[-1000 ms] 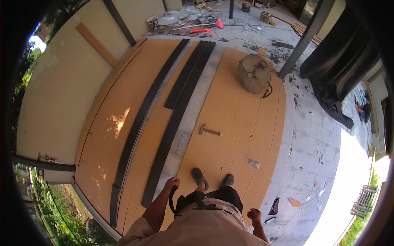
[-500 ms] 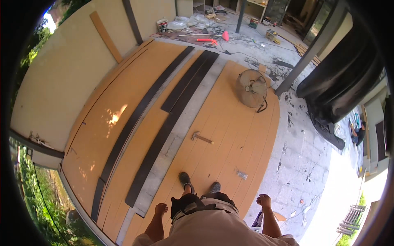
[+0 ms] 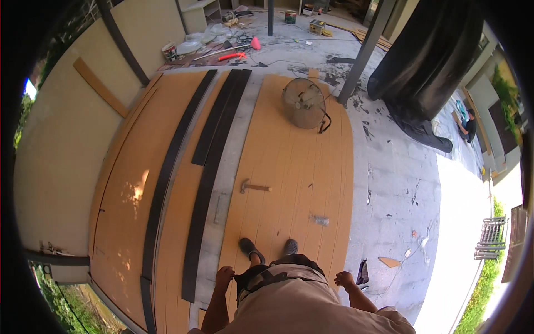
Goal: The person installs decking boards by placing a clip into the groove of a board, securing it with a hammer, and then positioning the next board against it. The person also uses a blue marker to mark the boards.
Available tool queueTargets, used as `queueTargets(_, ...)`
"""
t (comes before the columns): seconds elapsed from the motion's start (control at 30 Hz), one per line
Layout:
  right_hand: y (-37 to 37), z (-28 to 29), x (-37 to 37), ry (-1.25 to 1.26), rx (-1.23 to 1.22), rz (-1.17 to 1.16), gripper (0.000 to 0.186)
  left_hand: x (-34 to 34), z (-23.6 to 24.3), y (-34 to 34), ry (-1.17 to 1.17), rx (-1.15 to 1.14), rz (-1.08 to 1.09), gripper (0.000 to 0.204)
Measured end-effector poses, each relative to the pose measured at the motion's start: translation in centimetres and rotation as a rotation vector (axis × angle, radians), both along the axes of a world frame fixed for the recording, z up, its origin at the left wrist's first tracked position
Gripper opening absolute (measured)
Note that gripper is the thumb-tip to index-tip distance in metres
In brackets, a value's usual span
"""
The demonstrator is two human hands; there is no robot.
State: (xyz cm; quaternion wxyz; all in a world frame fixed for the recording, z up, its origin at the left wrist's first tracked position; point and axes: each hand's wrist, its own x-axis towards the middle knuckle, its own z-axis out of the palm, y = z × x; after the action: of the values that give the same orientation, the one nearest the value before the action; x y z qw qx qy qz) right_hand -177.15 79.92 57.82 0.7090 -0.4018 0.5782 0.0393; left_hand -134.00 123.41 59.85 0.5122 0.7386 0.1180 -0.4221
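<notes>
My left hand (image 3: 225, 274) hangs beside the left side of my dark shorts, its fingers curled and nothing seen in it. On the other side, my right hand (image 3: 344, 279) is held apart from my body, also curled, with no object visible in it. Both hands look small here, so finger detail is limited. Ahead of my feet, a hammer (image 3: 256, 187) lies on the tan plank flooring (image 3: 289, 161). To the left, long dark strips (image 3: 194, 245) run along the floor beside a bare grey gap (image 3: 219, 209).
A round fan (image 3: 304, 104) stands near the far end of the planks, close to a grey post (image 3: 369, 55). Black sheeting (image 3: 425, 72) hangs at right. Another person (image 3: 469, 126) crouches far right. A paint bucket (image 3: 169, 52) and a red tool (image 3: 232, 56) lie far off.
My view has turned to the right, so the fan, hammer and strips sit further left in the picture. My right hand has come in closer to my body. Both hands remain curled.
</notes>
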Motion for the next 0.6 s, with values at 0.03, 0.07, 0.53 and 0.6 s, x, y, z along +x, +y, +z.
queueTargets(0.03, 1.0, -1.3, -2.3, 0.127, 0.010, -0.006, 0.020, 0.6, 0.6, -0.4, -0.019, 0.009, 0.003, 0.027)
queueTargets(0.07, 2.9, -2.5, -3.8, 0.239, 0.039, -0.007, 0.019, 1.7, -1.3, 3.6, 0.140, -0.235, 0.127, 0.027)
queueTargets(0.53, 8.1, 4.8, 4.0, 0.134, -0.235, -0.168, 0.032, 6.9, -2.6, -0.7, 0.188, 0.106, -0.275, 0.040)
queueTargets(0.6, 8.7, 5.1, 4.4, 0.124, -0.237, -0.115, 0.033, 8.1, -2.8, -2.1, 0.165, 0.076, -0.286, 0.040)
